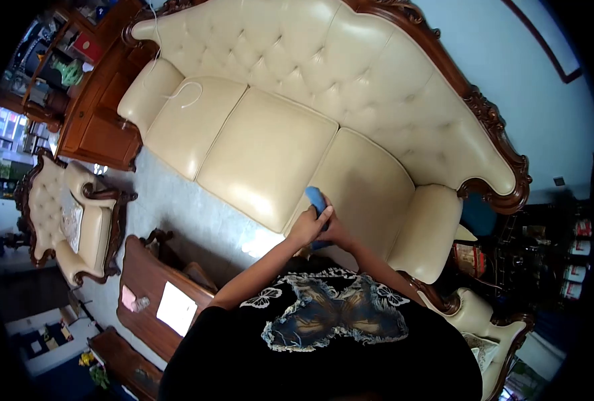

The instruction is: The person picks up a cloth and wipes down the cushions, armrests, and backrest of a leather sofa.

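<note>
Both hands meet in front of my chest, over the near edge of the sofa. A blue, soft-looking bundle, which looks like a folded cloth, pokes up between them. My left hand is closed around it from the left, thumb on top. On the other side my right hand is closed against the same bundle, its fingers partly hidden. More blue shows just below the hands. Cream leather with a buttoned back and carved wood trim makes up the sofa.
A white cable lies on the sofa's left seat. At lower left stands a wooden table with white paper and a pink packet. Armchairs flank the room. A wooden cabinet stands at upper left.
</note>
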`<action>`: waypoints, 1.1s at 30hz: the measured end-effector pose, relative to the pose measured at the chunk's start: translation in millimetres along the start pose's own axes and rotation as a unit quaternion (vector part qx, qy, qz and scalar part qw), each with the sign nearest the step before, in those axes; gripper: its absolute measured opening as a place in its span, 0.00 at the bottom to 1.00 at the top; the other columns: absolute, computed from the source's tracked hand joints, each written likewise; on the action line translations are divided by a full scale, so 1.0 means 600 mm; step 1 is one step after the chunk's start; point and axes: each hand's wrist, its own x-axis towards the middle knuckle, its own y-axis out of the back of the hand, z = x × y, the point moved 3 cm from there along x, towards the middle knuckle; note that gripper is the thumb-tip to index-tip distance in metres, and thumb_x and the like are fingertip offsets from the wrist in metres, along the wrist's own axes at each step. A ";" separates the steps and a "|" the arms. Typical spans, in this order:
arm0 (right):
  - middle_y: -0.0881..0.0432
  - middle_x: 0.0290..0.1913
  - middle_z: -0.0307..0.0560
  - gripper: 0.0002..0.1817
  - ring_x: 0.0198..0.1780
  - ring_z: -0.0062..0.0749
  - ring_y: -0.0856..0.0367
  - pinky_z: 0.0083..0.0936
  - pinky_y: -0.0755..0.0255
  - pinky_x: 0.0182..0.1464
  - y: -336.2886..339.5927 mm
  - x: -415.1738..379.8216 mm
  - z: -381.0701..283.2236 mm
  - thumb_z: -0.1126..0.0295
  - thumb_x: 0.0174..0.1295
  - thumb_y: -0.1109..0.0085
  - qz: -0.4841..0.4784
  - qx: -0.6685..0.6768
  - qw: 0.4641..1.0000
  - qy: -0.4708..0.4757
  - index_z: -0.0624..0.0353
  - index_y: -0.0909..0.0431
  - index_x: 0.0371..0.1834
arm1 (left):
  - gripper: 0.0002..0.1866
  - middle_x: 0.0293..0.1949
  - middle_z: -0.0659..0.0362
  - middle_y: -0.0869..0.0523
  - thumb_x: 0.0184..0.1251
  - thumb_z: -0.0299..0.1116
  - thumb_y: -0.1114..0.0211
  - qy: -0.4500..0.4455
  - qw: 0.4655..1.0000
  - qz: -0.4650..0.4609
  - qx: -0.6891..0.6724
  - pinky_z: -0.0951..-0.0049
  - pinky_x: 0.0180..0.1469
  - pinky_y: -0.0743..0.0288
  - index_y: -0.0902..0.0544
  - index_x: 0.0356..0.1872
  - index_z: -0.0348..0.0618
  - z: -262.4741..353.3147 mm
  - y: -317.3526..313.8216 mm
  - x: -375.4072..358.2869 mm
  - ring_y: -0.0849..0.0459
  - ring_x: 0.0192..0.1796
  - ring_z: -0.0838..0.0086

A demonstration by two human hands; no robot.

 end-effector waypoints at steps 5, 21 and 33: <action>0.20 0.54 0.46 0.31 0.54 0.35 0.19 0.35 0.24 0.59 0.031 0.012 0.063 0.68 0.57 0.32 0.012 0.319 0.940 -0.122 0.54 0.29 0.65 | 0.38 0.67 0.47 0.24 0.77 0.60 0.48 -0.034 0.970 -0.132 -0.202 0.68 0.52 0.20 0.32 0.74 0.39 -0.015 0.005 -0.031 0.21 0.62 0.65; 0.23 0.64 0.59 0.42 0.61 0.50 0.22 0.39 0.28 0.64 0.316 0.081 0.339 0.75 0.48 0.33 0.412 -0.199 0.877 -0.144 0.59 0.34 0.73 | 0.18 0.41 0.45 0.10 0.67 0.39 0.33 0.123 0.991 -0.034 0.041 0.62 0.50 0.18 0.16 0.52 0.38 -0.323 0.043 -0.008 0.10 0.44 0.57; 0.57 0.84 0.35 0.55 0.83 0.54 0.58 0.69 0.45 0.74 0.148 0.346 0.471 0.63 0.44 0.20 0.014 -0.586 0.795 -0.158 0.26 0.41 0.78 | 0.16 0.42 0.48 0.11 0.69 0.36 0.35 0.244 0.968 -0.059 0.009 0.61 0.49 0.19 0.17 0.53 0.39 -0.515 0.018 -0.067 0.12 0.45 0.57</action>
